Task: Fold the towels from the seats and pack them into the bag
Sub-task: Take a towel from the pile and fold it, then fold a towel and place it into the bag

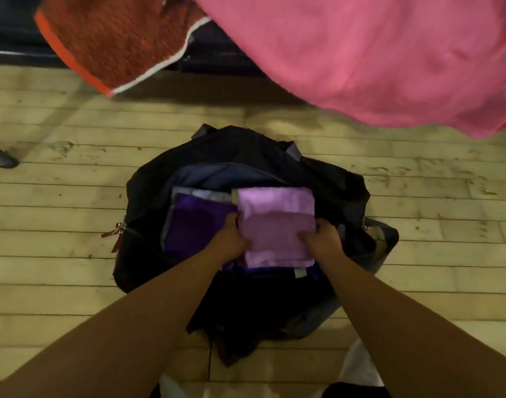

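Packing midway: folded lilac towel (276, 225) in open bag (148, 191) beside dark purple towel (197, 225); left hand (231, 239), right hand (322, 239) each with curled grip on its sides. Pink towel (375, 53), red towel (116, 38) hang unfolded, not yet packed.

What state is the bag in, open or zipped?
Open: the bag gapes, showing a dark purple towel; left hand and right hand hold a folded lilac towel.

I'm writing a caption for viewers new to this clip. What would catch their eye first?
The folded lilac towel stands out, held at its sides by the left hand and right hand over the open black bag, beside a dark purple towel already inside. At the top, a big pink towel fills the upper right, with a red-orange towel hanging at upper left.
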Demonstrator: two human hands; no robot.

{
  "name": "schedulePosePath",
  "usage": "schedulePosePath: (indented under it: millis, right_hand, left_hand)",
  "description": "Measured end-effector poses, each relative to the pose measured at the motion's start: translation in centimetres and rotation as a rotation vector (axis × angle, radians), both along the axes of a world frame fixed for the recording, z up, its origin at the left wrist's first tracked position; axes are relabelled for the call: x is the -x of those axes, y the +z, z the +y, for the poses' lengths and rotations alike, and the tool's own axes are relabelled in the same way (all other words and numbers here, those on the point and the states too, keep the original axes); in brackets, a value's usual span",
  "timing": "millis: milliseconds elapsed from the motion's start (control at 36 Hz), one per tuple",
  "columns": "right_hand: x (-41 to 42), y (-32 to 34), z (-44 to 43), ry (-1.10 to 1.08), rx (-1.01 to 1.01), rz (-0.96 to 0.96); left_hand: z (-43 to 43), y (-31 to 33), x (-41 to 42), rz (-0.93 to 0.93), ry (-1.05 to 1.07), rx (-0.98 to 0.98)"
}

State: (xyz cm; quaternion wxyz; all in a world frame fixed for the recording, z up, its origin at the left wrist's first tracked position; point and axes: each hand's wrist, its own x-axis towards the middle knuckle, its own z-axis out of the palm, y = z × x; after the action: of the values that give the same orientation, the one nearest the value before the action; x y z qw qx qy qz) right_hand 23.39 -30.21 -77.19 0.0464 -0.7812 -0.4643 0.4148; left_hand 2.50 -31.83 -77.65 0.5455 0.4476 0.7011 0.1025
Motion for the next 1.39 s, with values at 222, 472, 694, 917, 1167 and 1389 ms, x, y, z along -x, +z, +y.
schedulePosePath:
  millis: [222, 472, 694, 917, 1167, 1389]
  right_hand:
    - [-0.9, 5.2, 2.8, 0.323, 0.171, -0.139]
    - [1.9, 23.0, 9.8, 0.432, -0.139, 0.164]
    - [3.6, 34.3, 11.7, 0.381, -0.646, 0.249]
    - [1.4, 33.6, 18.1, 0.359, -0.814, -0.244]
    - [-0.4, 28.5, 21.7, 0.359, -0.733, -0.326]
    - [1.3, 28.6, 22.7, 0.371, -0.755, -0.520]
  left_hand:
    - [2.3, 6.1, 1.1, 0.338, -0.440, -0.018]
    - [10.5, 22.9, 1.6, 0.113, -0.386, -0.365]
    - [13.5, 35.2, 3.4, 0.267, -0.231, -1.052]
    - [18.8, 33.3, 5.1, 0.464, -0.146, -0.967]
    - [23.5, 27.1, 5.1, 0.620, -0.125, -0.772]
    - [23.9, 29.3, 5.5, 0.510, 0.029, -1.207]
